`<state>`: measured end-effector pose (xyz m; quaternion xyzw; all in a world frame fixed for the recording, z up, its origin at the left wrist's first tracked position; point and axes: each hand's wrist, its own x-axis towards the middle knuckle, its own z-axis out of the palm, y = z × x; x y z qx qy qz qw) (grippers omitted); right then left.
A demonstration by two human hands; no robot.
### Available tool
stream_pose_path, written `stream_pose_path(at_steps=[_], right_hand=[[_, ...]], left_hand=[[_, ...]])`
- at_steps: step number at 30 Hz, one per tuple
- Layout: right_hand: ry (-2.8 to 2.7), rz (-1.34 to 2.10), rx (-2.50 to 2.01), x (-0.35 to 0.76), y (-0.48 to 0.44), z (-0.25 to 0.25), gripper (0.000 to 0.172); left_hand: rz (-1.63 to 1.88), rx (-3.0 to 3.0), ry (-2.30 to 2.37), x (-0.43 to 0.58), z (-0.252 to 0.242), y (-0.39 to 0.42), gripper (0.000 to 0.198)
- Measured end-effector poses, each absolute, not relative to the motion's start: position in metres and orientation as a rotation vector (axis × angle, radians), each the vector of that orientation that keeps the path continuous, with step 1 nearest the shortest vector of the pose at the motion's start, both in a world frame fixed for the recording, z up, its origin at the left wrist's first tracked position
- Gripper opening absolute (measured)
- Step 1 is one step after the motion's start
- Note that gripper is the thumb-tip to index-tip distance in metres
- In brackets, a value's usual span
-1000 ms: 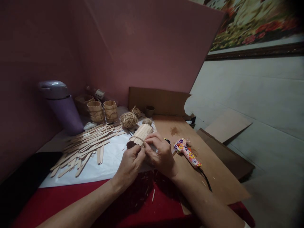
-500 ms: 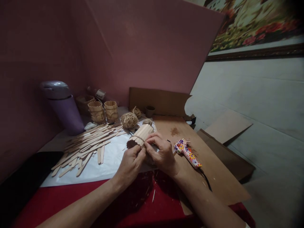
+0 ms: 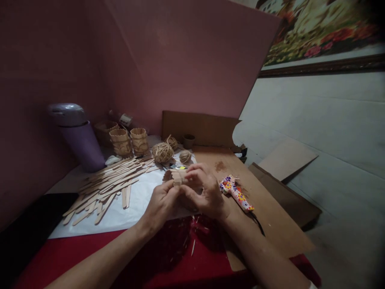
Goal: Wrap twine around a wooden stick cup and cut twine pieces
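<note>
A cup made of wooden craft sticks (image 3: 178, 178) lies tilted on its side between my hands, with a strand of twine running around it near its scalloped rim. My left hand (image 3: 159, 204) pinches at the rim end, thumb and forefinger closed low on the cup. Around the body of the cup curl the fingers of my right hand (image 3: 207, 192), thumb underneath, hiding much of its far end. Whether a loose twine end sits between my fingertips is too small to tell.
Loose craft sticks (image 3: 111, 186) are heaped at left on white plastic. Twine balls (image 3: 163, 152) and two finished stick cups (image 3: 139, 141) stand behind, near a purple flask (image 3: 82, 144). A flower-patterned glue gun (image 3: 236, 193) with a black cord lies on brown board (image 3: 276, 224) at right.
The cup has turned and dropped lower, from pointing up and away to lying more level. My right hand now wraps farther over it; both hands still hold it.
</note>
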<state>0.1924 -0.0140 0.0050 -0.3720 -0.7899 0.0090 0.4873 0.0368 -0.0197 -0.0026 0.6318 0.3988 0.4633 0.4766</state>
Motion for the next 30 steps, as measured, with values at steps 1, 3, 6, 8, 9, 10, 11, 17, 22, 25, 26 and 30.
stream_pose_path(at_steps=[1,3,6,8,9,10,11,17,22,25,26,30], right_hand=[[-1.962,-0.004,-0.924,0.196,-0.013,0.007,0.034],[-2.081,-0.029,-0.956,0.203,-0.01,0.009,0.064],[-2.207,0.037,-1.027,0.21,-0.005,0.006,0.077],[-2.234,0.107,-1.061,0.212,-0.004,0.004,0.074],[-2.239,0.133,-1.07,0.212,-0.005,0.005,0.072],[-2.243,0.15,-1.075,0.212,-0.006,0.006,0.07],[-2.244,0.158,-1.077,0.213,-0.007,0.007,0.068],[-2.272,0.083,-1.069,0.216,-0.012,0.013,0.066],[-2.316,-0.119,-1.077,0.213,-0.014,0.009,0.065],[-2.339,-0.224,-1.098,0.211,-0.015,0.009,0.066],[-2.342,-0.253,-1.106,0.21,-0.016,0.009,0.066],[-2.348,-0.334,-1.11,0.209,-0.017,0.009,0.068]], left_hand=[[1.146,1.53,0.96,0.035,0.0,-0.019,0.022],[1.145,1.529,0.922,0.032,0.004,-0.018,0.02],[1.106,1.543,0.842,0.028,0.007,-0.016,0.02],[1.115,1.506,0.812,0.026,0.008,-0.014,0.019],[1.132,1.473,0.811,0.025,0.009,-0.013,0.017],[1.148,1.439,0.817,0.025,0.01,-0.012,0.015],[1.158,1.411,0.826,0.024,0.012,-0.011,0.014],[1.163,1.357,0.869,0.02,0.013,-0.007,0.015],[1.158,1.318,0.872,0.02,0.007,-0.004,0.016],[1.151,1.311,0.89,0.022,0.008,-0.005,0.017],[1.15,1.311,0.897,0.023,0.009,-0.006,0.017],[1.124,1.319,0.911,0.024,0.013,-0.008,0.02]])
